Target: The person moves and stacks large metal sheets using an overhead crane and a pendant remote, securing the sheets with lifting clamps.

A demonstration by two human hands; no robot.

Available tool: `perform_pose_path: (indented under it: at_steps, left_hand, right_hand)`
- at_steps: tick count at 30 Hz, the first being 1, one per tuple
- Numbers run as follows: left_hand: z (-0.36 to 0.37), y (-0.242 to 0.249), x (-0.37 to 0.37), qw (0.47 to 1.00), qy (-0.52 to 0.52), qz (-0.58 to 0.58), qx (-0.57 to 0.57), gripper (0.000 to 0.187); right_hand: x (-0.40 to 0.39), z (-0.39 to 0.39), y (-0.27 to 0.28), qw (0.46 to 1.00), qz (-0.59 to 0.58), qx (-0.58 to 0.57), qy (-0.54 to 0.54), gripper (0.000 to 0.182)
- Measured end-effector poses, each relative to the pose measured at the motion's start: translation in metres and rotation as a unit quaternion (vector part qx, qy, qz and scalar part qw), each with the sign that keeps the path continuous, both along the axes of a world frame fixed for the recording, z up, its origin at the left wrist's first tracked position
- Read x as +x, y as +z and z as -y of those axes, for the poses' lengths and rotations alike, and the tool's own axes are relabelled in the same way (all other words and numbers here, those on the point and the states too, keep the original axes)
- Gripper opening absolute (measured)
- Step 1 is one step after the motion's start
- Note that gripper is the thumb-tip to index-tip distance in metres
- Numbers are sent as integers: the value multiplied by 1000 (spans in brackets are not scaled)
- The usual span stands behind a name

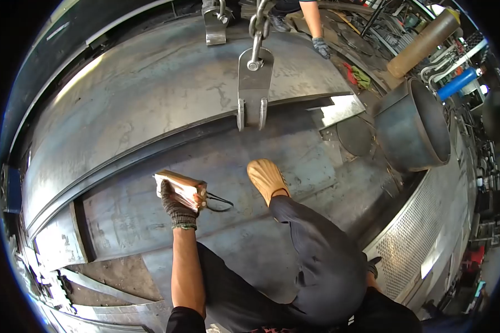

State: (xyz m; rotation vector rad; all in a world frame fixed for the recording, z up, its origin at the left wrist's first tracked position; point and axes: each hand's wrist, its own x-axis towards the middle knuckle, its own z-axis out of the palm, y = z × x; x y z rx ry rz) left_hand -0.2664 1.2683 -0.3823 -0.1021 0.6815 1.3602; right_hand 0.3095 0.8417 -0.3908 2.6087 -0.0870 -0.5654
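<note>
My left hand (179,208), in a knitted grey glove, is closed around a boxy hand-held device (184,188) with a shiny, plastic-looking cover. A thin black cord loop (221,201) hangs from its right side. My right hand (373,267), in a dark glove, is beside my bent knee and mostly hidden behind it. One stretched-out finger shows, and I see nothing held there. Ahead of me hangs a steel plate clamp (254,83) on a chain (258,25), its forked lower end apart from both hands.
I stand on stacked steel plates (250,233), one tan clog (268,178) forward. A large plate (150,94) lies beyond, with a second clamp (215,25) near its far edge. Another person's gloved hand (321,48) is at the back. Right stand a steel cylinder (403,127) and perforated sheet (411,238).
</note>
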Motion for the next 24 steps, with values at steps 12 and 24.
perform_pose_path:
  at_steps: [12,24]
  left_hand:
    - [0,0,2,993,62,-101,-7,63]
    - [5,5,-7,999,-9,-11,31,63]
  right_hand:
    - [-20,-26,15,999,-35,13,-19,123]
    - [5,-6,-20,1000,-5,13,-5,122]
